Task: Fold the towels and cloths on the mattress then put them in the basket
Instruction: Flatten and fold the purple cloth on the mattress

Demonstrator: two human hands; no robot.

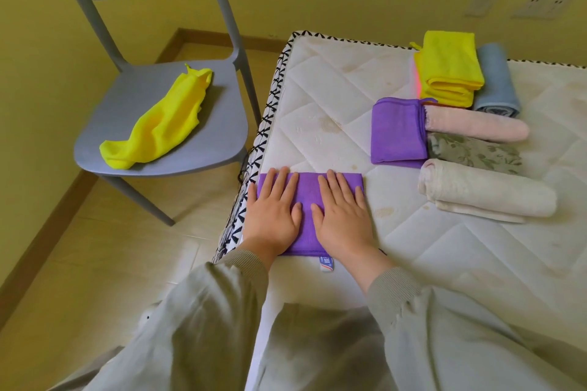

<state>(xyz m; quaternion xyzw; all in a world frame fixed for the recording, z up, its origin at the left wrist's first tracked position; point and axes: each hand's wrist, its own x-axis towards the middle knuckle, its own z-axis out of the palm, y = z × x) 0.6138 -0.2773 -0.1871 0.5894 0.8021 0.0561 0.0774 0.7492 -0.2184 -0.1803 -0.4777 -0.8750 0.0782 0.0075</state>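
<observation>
A folded purple cloth (307, 197) lies at the near left corner of the white quilted mattress (336, 98). My left hand (273, 213) and my right hand (341, 216) press flat on it side by side, fingers straight. A white label sticks out at its near edge. Further right lie another folded purple cloth (398, 130), a folded yellow stack (448, 67), a blue roll (495, 79), a pink roll (476, 127), a floral grey cloth (473, 152) and a cream rolled towel (486, 190). No basket is in view.
A grey plastic chair (158, 124) stands left of the mattress on the tiled floor, with a crumpled yellow cloth (158, 117) on its seat. Yellow walls stand behind. The mattress's left edge (263, 124) has a black-and-white trim.
</observation>
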